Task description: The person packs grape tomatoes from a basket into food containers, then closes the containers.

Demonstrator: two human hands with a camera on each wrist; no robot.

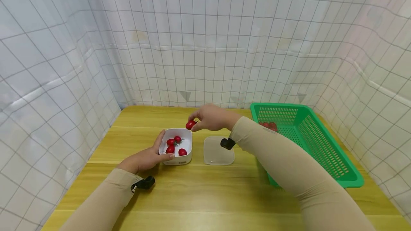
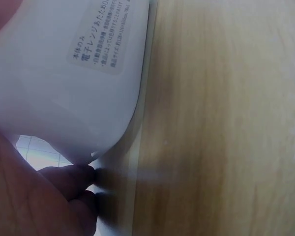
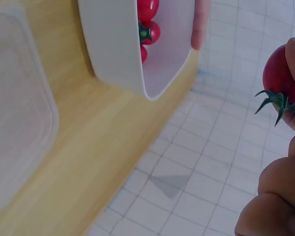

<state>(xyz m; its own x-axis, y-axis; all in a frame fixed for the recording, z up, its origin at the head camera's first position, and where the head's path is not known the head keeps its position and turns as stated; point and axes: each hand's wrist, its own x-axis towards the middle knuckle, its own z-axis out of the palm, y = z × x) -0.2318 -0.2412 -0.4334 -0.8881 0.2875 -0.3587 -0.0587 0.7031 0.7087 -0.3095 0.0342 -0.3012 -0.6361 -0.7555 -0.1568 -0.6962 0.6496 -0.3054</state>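
My right hand (image 1: pixel 212 117) pinches a red cherry tomato (image 1: pixel 191 124) between thumb and fingers, above the far right corner of a white square container (image 1: pixel 191 149). In the right wrist view that cherry tomato (image 3: pixel 278 73) shows its green calyx pointing away from the fingers. Several cherry tomatoes (image 1: pixel 170 149) lie inside the container. At the container's left side my left hand (image 1: pixel 144 159) grips it, thumb along the near wall and fingers along the left wall. A printed label (image 2: pixel 101 37) on the container's wall faces the left wrist camera.
A translucent square lid (image 1: pixel 219 150) lies on the wooden table (image 1: pixel 205 195), right of the container. Further right stands a green slotted basket (image 1: pixel 324 145) with several cherry tomatoes (image 1: pixel 272 126) at its far left, partly hidden behind my right forearm. White gridded curtain (image 1: pixel 212 45) surrounds the table.
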